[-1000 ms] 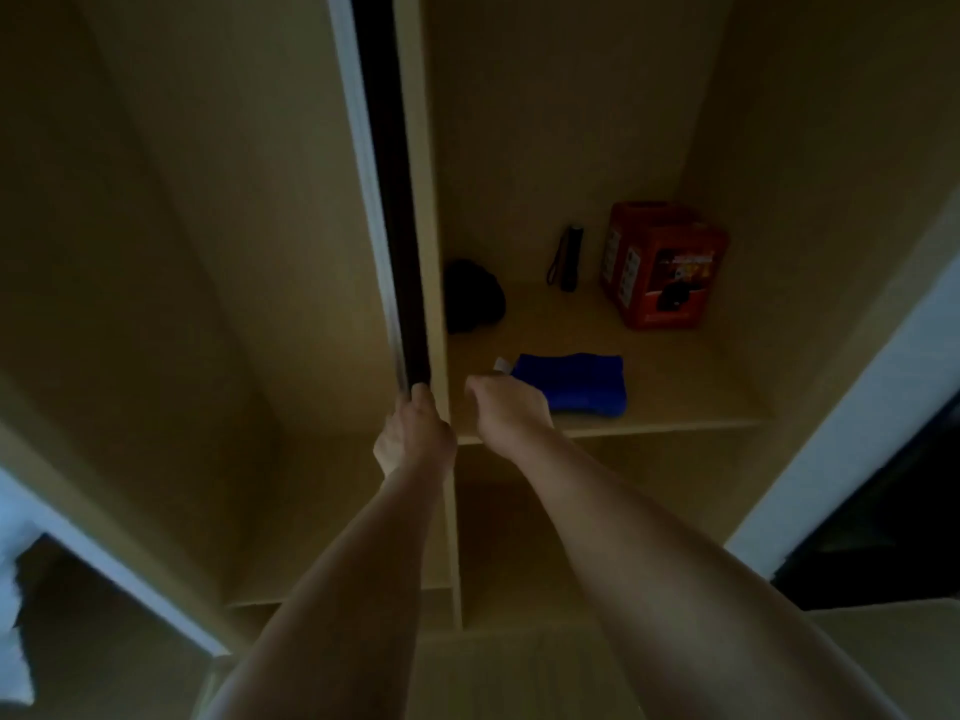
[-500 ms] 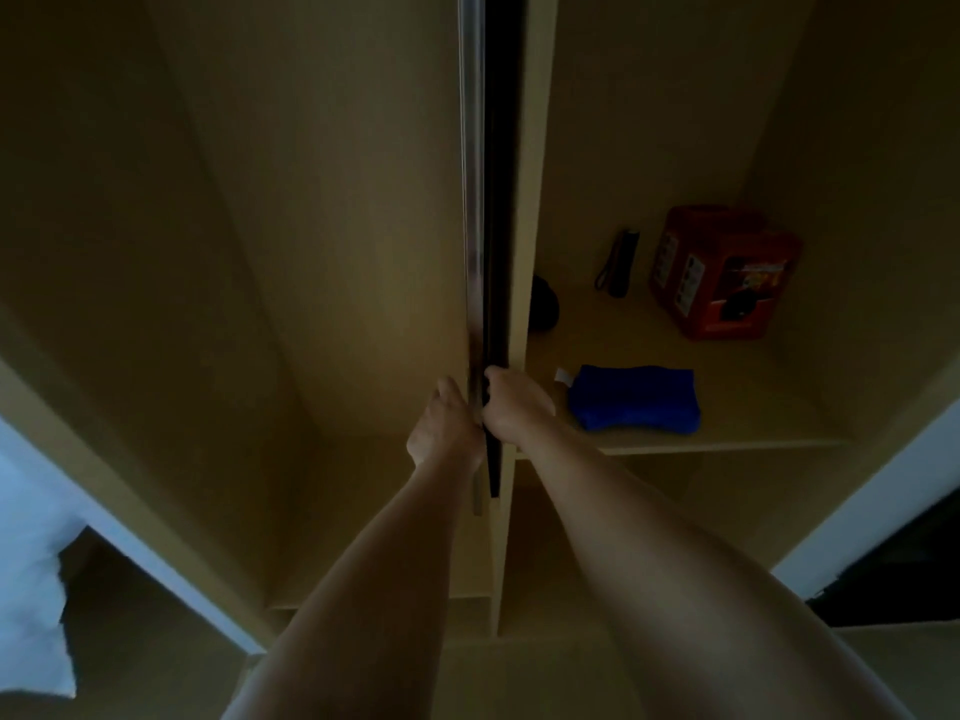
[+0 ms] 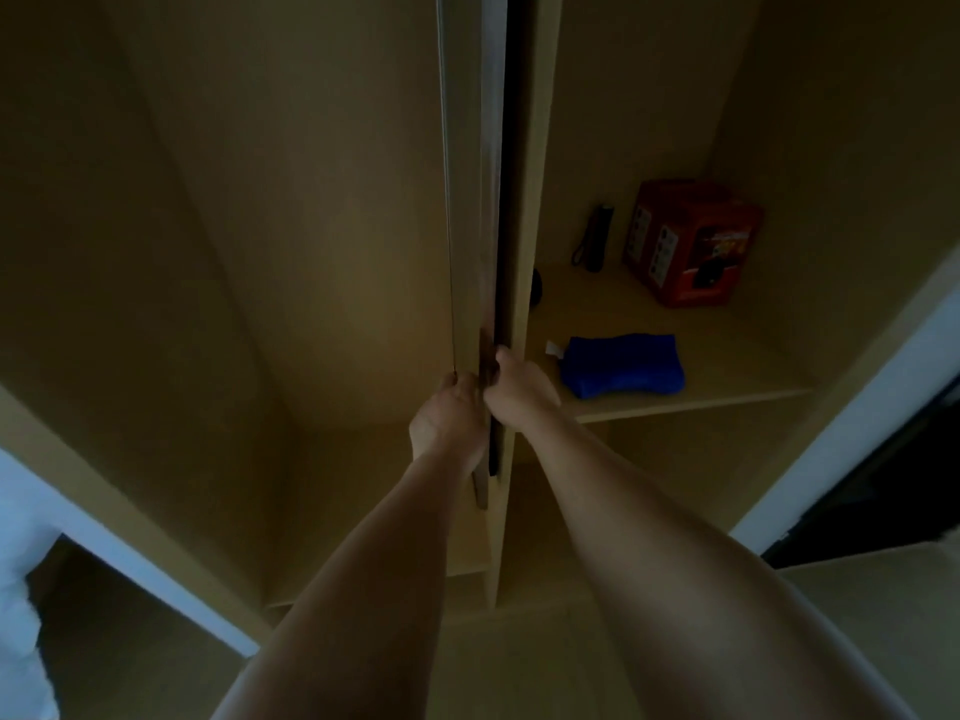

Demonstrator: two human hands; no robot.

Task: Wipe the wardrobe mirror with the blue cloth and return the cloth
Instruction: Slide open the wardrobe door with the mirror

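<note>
The folded blue cloth point(image 3: 622, 372) lies on the wooden wardrobe shelf point(image 3: 727, 394) at the right, apart from both hands. A tall narrow panel point(image 3: 475, 200) with a shiny dark edge stands edge-on in the middle of the wardrobe; whether its face is the mirror cannot be told. My left hand point(image 3: 447, 418) grips the panel's left side and my right hand point(image 3: 511, 389) grips its right edge, both at shelf height. The right hand is a short way left of the cloth.
On the same shelf stand a red box point(image 3: 691, 241), a small black torch point(image 3: 597, 236) and a dark round object point(image 3: 535, 293) partly hidden by the wardrobe divider point(image 3: 530, 200). The left compartment point(image 3: 260, 252) is a tall bare space. White wall point(image 3: 857, 433) lies at the right.
My right hand left the shelf front near the cloth and took hold of the panel's edge beside the left hand. The panel has slid rightward and shows more of its face. The view shifted left.
</note>
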